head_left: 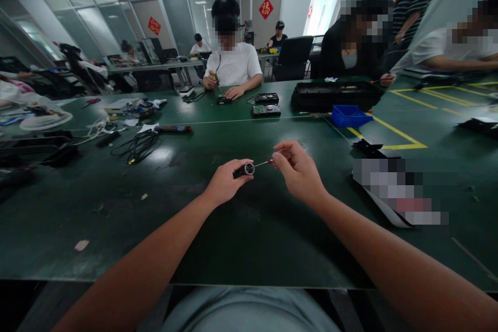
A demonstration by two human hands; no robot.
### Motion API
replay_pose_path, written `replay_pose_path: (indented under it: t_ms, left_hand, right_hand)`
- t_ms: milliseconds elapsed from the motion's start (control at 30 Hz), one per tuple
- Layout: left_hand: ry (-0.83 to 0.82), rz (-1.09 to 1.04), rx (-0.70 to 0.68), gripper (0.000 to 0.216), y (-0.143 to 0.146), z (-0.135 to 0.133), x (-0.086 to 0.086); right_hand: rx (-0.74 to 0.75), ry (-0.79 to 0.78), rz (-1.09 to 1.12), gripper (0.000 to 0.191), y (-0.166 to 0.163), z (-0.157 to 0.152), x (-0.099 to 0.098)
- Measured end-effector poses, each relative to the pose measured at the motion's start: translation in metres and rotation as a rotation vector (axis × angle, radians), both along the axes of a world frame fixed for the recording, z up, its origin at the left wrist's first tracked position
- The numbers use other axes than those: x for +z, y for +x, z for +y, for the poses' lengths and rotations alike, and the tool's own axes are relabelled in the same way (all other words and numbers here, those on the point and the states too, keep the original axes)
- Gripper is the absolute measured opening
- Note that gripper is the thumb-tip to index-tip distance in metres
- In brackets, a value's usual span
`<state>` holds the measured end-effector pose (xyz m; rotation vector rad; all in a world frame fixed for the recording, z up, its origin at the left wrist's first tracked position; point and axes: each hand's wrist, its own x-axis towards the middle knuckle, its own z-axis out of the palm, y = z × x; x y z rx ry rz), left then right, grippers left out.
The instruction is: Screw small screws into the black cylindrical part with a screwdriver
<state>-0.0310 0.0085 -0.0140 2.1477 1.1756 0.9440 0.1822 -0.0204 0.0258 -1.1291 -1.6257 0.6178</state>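
Observation:
My left hand (225,182) is closed around a small black cylindrical part (248,168) with a silver ring on its end, which faces to the right. In my right hand (298,172) is a thin screwdriver (270,161) with a red handle, pinched between thumb and fingers. Its metal shaft points left, and the tip meets the ringed end of the black part; whether it sits inside a screw is too small to tell. Both hands are above the green table (272,238), near its middle.
A blue tray (350,115) stands to the right, before a long black casing (336,95). Opened hard drives (266,110) lie ahead. Cables (138,146) and a dark tool (173,128) are at left. Across the table a person (233,65) works with a screwdriver.

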Motion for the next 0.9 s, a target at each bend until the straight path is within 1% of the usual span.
replay_pose_path:
  t_ms: [100,167,267,333,367,400,467,600,700,800,900]
  left_hand:
    - [0.001,-0.016,0.008,0.04,-0.001,0.0,0.001]
    - [0.01,-0.022,-0.025,0.04,-0.001,0.0,0.001]
    - [0.018,-0.02,-0.083,0.039,-0.002,0.001,0.0]
    - [0.028,-0.019,-0.091,0.039,-0.002,0.002,-0.001]
    - [0.035,-0.017,-0.087,0.04,-0.002,0.002,-0.001]
    - [0.039,-0.012,-0.082,0.041,-0.002,0.002,-0.001]
    - [0.035,0.008,-0.07,0.041,-0.001,0.002,0.0]
    - [0.023,0.048,-0.047,0.041,0.0,0.001,0.002]
    - [0.022,0.053,-0.04,0.04,0.0,0.0,0.003]
    - [0.022,0.053,-0.042,0.041,0.0,0.0,0.003]
    - [0.023,0.054,-0.038,0.041,0.0,0.0,0.003]
  right_hand:
    - [0.03,-0.074,0.142,0.022,-0.001,0.005,-0.002]
    - [0.032,-0.127,0.253,0.027,-0.001,0.009,-0.005]
    - [0.021,-0.268,0.425,0.03,0.002,0.018,-0.012]
    - [0.029,-0.386,0.501,0.031,0.004,0.023,-0.016]
    - [0.027,-0.414,0.528,0.032,0.005,0.025,-0.017]
    - [0.017,-0.416,0.54,0.032,0.005,0.026,-0.019]
    - [-0.009,-0.37,0.52,0.032,0.005,0.027,-0.02]
    - [-0.031,-0.204,0.358,0.032,0.002,0.022,-0.02]
    - [-0.055,-0.115,0.246,0.028,0.001,0.017,-0.017]
    - [-0.072,-0.075,0.176,0.025,0.001,0.012,-0.011]
    - [-0.077,-0.06,0.113,0.025,0.002,0.008,-0.006]
